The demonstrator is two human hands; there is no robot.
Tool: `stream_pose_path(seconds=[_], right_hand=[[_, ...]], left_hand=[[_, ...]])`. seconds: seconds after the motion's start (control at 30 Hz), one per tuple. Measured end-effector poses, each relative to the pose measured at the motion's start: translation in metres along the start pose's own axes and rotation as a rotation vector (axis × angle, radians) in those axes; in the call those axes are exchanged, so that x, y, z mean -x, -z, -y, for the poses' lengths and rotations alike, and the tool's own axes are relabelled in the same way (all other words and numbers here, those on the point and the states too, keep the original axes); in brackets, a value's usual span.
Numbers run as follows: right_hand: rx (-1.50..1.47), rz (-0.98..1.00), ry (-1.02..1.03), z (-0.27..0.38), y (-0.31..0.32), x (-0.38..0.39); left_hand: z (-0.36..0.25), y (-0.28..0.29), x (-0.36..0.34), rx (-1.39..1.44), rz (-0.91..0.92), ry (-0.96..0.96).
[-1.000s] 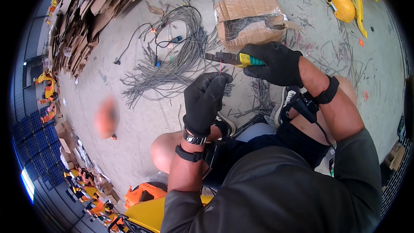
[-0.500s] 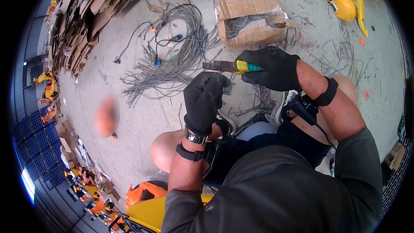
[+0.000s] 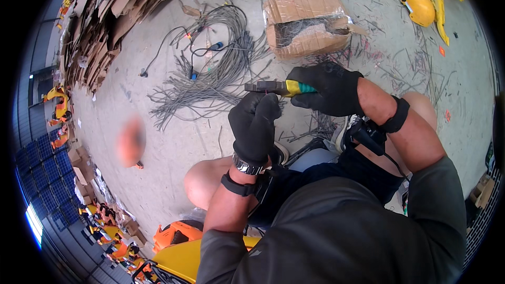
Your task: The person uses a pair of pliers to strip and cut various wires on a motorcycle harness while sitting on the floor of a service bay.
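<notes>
Pliers (image 3: 279, 88), blocky dark metal at the head and smooth yellow and green at the grip, point leftward in the air, on the near side of the box. I have the right hand (image 3: 329, 89), in a matte black glove, curled firmly round their handles. Just under the metal head, the left hand (image 3: 255, 126), gloved alike, keeps thumb and forefinger pinched together on a thin red wire (image 3: 266, 93), of which I see only a speck; I cannot tell whether the jaws touch it. A segmented metal watch (image 3: 247, 166) circles the left wrist, a flat black strap (image 3: 397, 114) the right.

Further out, round grey cables (image 3: 231, 68) loop across smooth concrete floor (image 3: 163, 189), their cut ends splayed. Beside them sits a creased cardboard box (image 3: 300, 8), glossy with clear film, its torn opening showing tangled grey strands. Stiff offcuts (image 3: 421, 66) scatter rightward, near a rounded yellow shell (image 3: 418, 6).
</notes>
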State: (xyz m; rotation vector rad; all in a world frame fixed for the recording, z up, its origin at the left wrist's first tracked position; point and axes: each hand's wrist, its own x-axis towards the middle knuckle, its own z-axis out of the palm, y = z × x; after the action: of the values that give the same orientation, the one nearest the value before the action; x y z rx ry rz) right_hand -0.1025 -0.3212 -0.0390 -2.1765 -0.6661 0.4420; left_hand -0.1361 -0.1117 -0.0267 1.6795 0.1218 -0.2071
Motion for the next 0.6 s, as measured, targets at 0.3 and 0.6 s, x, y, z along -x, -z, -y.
stream_pose_path(seconds=[0.3, 0.6], right_hand=[[-0.083, 0.003, -0.005, 0.009, -0.005, -0.009], [0.034, -0.026, -0.104, 0.002, 0.004, -0.011]], left_hand=[[0.004, 0.002, -0.001, 0.036, -0.043, -0.038], [-0.005, -0.001, 0.007, -0.232, 0.078, -0.199]])
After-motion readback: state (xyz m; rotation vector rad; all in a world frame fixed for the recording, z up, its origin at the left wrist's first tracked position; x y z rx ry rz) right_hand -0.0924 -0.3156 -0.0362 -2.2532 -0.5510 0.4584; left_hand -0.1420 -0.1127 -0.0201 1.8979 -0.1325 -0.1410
